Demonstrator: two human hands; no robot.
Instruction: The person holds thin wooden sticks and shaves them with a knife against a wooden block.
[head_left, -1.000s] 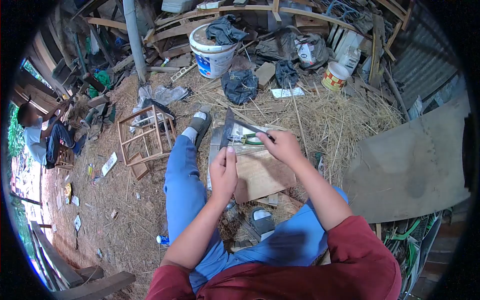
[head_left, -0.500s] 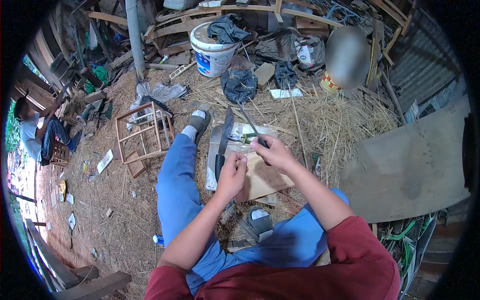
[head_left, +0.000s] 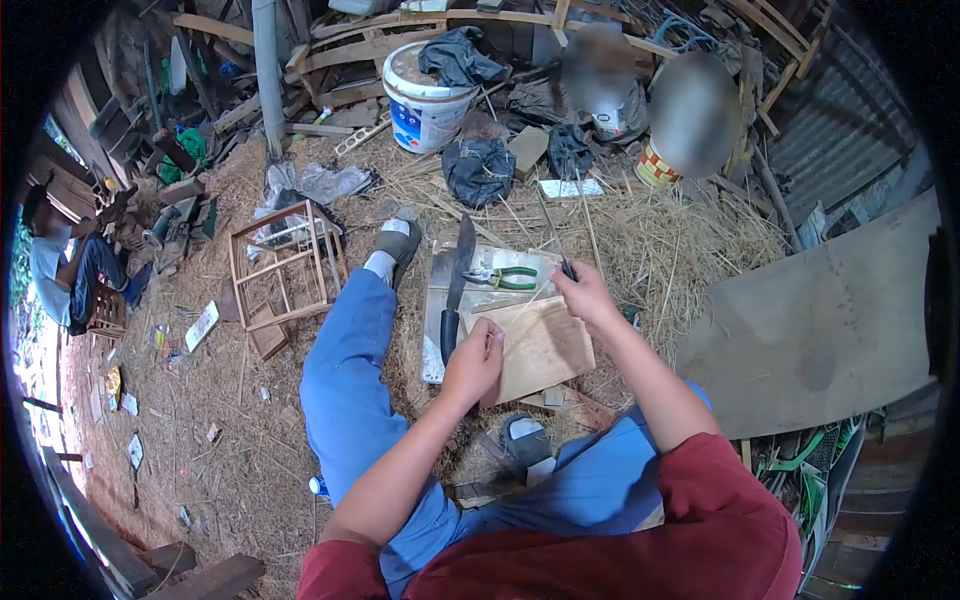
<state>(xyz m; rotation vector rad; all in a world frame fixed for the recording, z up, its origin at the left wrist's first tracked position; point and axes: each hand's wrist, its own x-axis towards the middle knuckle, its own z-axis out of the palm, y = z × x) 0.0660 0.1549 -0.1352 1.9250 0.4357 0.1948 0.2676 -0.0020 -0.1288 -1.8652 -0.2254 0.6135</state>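
My left hand [head_left: 474, 368] is closed, pinching one end of a thin pale strip [head_left: 524, 314] that stretches up toward my right hand. My right hand [head_left: 586, 296] is wrapped round the dark handle of a slim knife [head_left: 548, 222], whose narrow blade points away from me. Below my hands lies a light wooden board [head_left: 548, 352]. A large knife with a black handle [head_left: 460, 275] rests on a pale panel [head_left: 436, 300], just beyond my left hand. Green-handled pliers [head_left: 512, 278] lie between that knife and my right hand.
A wooden frame [head_left: 285, 265] stands on the straw-strewn ground at left. Behind are a white bucket [head_left: 425, 115], black plastic bags [head_left: 478, 170] and scrap wood. A large flat sheet [head_left: 810, 320] is at right. Another person [head_left: 65, 265] sits at far left.
My right hand has moved right with the slim knife, away from my left hand, baring the pale strip between them. The pliers and more of the board now show.
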